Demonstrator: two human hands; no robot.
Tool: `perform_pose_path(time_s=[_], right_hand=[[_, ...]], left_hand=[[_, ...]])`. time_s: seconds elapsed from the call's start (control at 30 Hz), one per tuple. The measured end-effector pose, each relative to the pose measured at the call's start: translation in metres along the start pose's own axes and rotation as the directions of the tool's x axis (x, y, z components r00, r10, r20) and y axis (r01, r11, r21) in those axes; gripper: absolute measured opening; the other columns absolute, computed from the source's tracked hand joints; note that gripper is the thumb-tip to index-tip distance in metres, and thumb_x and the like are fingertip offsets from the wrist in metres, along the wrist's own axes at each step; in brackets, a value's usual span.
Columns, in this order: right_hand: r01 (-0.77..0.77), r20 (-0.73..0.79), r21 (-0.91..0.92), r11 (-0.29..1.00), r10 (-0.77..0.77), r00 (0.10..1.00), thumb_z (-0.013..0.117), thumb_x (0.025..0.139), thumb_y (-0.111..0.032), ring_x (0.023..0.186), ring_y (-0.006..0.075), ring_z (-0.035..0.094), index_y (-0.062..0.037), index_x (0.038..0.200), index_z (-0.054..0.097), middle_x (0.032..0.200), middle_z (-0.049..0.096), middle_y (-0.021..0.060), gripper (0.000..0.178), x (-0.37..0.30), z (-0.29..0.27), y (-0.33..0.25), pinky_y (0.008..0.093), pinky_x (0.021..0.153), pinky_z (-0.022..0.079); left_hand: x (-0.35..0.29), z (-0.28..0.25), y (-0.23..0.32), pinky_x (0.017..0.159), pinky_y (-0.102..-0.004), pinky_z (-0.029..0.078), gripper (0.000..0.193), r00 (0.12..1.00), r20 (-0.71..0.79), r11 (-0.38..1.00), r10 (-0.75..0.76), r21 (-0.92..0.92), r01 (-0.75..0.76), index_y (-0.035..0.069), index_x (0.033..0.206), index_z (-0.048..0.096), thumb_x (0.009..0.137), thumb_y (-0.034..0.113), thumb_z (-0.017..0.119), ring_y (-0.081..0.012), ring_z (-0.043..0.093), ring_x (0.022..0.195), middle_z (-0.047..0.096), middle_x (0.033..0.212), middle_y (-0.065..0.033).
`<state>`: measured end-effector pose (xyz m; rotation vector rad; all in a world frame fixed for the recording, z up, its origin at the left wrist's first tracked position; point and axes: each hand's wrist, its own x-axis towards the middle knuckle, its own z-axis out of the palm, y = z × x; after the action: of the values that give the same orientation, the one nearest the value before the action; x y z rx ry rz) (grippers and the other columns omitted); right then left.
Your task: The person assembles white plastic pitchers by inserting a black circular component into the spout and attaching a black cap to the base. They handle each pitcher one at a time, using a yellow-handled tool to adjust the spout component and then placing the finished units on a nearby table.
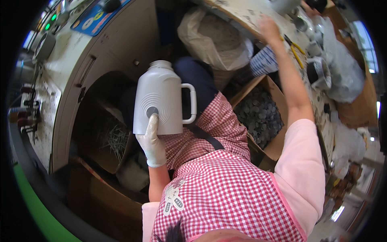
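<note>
the pale grey plastic jug (165,86) is held up in front of the person's lap, above the checked apron (225,181), with its neck (160,64) pointing away from the body and its looped handle (193,103) on the right. the left grip (153,145), in a white glove, is clamped on the jug's near end: the thumb presses against the dark round disc (152,110) in the middle of the ringed pattern, while the other fingers are hidden beneath or inside the bottom edge. the right grip (268,30) is bare and stretched out over the edge of the worktop (242,10); it is blurred, so i can't say whether its fingers are apart or together, or whether they touch anything. near that forearm lie the yellow-handled pliers (298,60), and below it a cardboard box (278,141) holds many dark discs (258,115).

the jug looks like a stiff, hollow shell, probably light for its bulk, since one hand carries it. its smooth wall may slide under bare fingers; the glove should help. the handle looks the surest place to take hold, with the bottom rim a fair second. the thin wall could flex or scuff if squeezed hard, and the disc is best pressed flat rather than pushed at one edge.
</note>
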<state>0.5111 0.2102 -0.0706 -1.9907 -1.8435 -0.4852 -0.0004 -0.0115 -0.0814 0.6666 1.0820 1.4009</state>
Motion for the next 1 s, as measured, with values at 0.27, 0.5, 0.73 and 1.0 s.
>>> perform_pose_path(time_s=[0.27, 0.5, 0.73, 1.0], right_hand=[[-0.044, 0.153, 0.116, 0.992, 0.026, 0.988, 0.052, 0.101, -0.026, 0.088, 0.0290, 0.068, -0.0013, 0.121, 0.070, 0.097, 0.070, 0.0164, 0.036, 0.065, 0.033, 0.072, 0.0427, 0.075, 0.054], [-0.758, 0.724, 0.646, 0.093, -0.388, 0.570, 0.057, 0.107, -0.021, 0.053, 0.0041, 0.051, -0.0016, 0.133, 0.063, 0.078, 0.062, -0.0018, 0.033, -0.074, -0.105, -0.227, 0.0166, 0.048, 0.038], [0.201, 0.216, 0.856, 0.476, -0.682, 0.699, 0.067, 0.094, -0.001, 0.071, 0.0244, 0.070, -0.0126, 0.138, 0.066, 0.089, 0.068, 0.0110, 0.046, -0.149, -0.142, -0.324, 0.0319, 0.062, 0.057], [0.381, 0.160, 0.735, 0.560, -0.690, 0.706, 0.068, 0.086, 0.002, 0.069, 0.0232, 0.068, -0.0109, 0.140, 0.064, 0.086, 0.065, 0.0088, 0.055, -0.163, -0.152, -0.327, 0.0333, 0.059, 0.056]], left_hand=[[-0.003, -0.013, 0.028, 0.098, -0.0317, 0.052, 0.034, 0.968, -0.028, 0.940, -0.251, -0.245, 0.236, -0.004, 0.132, 0.059, 0.104, 0.014, 0.059, -0.0168, 0.067, 0.111, 0.070, 0.119, -0.0098], [-0.015, 0.003, 0.037, 0.085, -0.0393, 0.064, 0.039, 0.972, 0.036, 0.936, -0.230, -0.267, 0.232, -0.007, 0.136, 0.053, 0.105, 0.018, 0.056, -0.0250, 0.072, 0.105, 0.069, 0.119, -0.0174], [-0.025, 0.008, 0.042, 0.082, -0.0345, 0.065, 0.037, 0.980, -0.001, 0.960, -0.198, -0.201, 0.194, -0.006, 0.134, 0.054, 0.105, 0.017, 0.057, -0.0214, 0.074, 0.099, 0.070, 0.118, -0.0159], [-0.033, 0.004, 0.039, 0.083, -0.0371, 0.066, 0.037, 0.986, 0.017, 0.973, -0.167, -0.159, 0.168, -0.005, 0.136, 0.053, 0.106, 0.017, 0.056, -0.0234, 0.074, 0.098, 0.068, 0.119, -0.0161]])
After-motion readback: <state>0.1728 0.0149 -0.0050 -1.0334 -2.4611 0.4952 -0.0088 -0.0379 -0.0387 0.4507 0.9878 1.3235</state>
